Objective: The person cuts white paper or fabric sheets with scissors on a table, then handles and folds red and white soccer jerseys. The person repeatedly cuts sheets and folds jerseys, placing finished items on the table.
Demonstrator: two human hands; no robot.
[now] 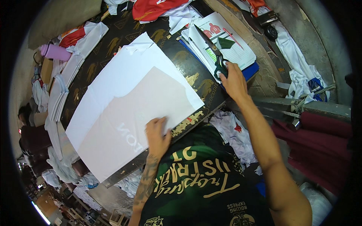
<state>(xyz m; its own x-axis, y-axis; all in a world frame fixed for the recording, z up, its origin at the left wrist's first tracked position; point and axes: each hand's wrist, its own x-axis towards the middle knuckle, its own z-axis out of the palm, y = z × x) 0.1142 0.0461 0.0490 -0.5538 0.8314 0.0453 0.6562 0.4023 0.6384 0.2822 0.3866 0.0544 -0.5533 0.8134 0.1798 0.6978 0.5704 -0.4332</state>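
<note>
A stack of white fabric (pixel 109 84) lies on the dark printed table, with a pale grey cut shape (pixel 151 96) bearing faint lettering over or within it; which, I cannot tell. Near the table's front edge, my left hand (pixel 156 135) rests over this shape, thumb apart and fingertips slightly blurred. To the right, a pair of large scissors (pixel 217 54) with dark handles lies across printed sheets (pixel 233 37), blades pointing away and left. My right hand (pixel 234 81) has its fingers and thumb around the handles.
Under the sheets is a blue folder (pixel 250 71). Red and white cloth (pixel 154 9) lies at the far edge. Folded white pieces (pixel 58 96) and a pink bottle (pixel 55 52) are on the left. White scraps (pixel 233 132) are piled below the table; maroon cloth (pixel 316 139) hangs at right.
</note>
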